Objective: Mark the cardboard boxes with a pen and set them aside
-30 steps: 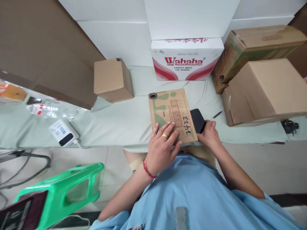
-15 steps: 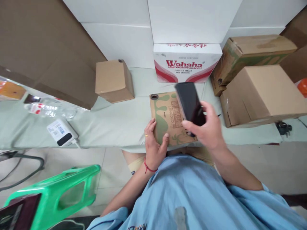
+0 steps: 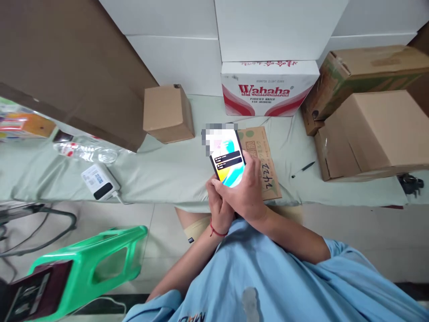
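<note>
Pale green surface (image 3: 167,174); on it, Wahaha box (image 3: 270,91) at twelve o'clock from the right hand (image 3: 247,193); flat carton (image 3: 271,172) at one; left hand (image 3: 221,208) at eight, finger state I cannot tell; right fingers clasp the lit phone (image 3: 229,161) at eleven.

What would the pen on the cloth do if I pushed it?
The pen might roll, because it's long and slim. Wrinkles in the cloth could slow it down. It looks straight, so it's probably stiff, and being so thin, likely light.
</note>
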`<action>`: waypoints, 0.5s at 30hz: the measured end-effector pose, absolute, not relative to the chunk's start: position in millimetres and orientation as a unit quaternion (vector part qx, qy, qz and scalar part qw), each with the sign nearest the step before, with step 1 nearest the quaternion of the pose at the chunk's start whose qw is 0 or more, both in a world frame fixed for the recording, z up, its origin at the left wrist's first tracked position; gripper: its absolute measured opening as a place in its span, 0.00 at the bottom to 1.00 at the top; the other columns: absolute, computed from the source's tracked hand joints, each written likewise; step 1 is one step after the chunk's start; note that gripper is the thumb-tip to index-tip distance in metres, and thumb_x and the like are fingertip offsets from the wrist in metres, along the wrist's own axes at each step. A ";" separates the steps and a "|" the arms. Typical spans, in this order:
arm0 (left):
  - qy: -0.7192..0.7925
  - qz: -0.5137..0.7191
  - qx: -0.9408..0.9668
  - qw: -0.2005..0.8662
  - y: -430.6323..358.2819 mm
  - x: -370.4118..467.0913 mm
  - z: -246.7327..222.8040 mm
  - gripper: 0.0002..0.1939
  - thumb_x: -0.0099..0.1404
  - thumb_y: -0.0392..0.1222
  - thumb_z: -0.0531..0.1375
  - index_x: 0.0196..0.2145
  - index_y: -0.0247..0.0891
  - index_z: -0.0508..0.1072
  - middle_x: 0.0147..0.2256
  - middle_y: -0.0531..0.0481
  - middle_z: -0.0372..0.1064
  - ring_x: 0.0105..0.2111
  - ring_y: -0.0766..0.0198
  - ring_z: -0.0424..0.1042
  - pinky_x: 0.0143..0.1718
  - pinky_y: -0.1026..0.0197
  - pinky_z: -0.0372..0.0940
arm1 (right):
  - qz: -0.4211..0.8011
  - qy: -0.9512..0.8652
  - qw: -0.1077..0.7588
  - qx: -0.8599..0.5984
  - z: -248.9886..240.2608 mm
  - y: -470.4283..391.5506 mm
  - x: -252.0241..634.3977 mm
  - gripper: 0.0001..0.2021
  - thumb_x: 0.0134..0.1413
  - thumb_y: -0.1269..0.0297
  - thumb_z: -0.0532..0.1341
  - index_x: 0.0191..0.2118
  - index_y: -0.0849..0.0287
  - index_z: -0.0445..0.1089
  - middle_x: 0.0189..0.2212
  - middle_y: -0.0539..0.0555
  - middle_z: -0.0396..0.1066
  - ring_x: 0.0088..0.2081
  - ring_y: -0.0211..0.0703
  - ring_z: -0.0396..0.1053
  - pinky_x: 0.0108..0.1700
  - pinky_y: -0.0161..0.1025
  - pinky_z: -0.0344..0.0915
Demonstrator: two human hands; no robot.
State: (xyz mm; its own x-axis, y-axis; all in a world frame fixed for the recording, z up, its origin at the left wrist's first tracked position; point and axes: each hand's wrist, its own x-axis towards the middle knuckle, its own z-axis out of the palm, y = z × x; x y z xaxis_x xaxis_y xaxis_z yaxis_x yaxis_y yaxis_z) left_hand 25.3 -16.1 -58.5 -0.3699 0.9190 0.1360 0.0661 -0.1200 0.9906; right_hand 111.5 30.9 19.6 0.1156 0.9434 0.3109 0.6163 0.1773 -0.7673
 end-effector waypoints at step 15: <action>0.577 0.547 0.479 0.373 -20.4 9.3 -44.4 0.27 0.75 0.61 0.63 0.61 0.41 0.67 0.60 0.38 0.70 0.63 0.48 0.73 0.66 0.43 0.70 | 0.110 -0.506 0.437 -0.735 18.9 64.4 243.4 0.46 0.52 0.46 0.71 0.70 0.60 0.55 0.63 0.69 0.62 0.66 0.68 0.66 0.68 0.64 0.65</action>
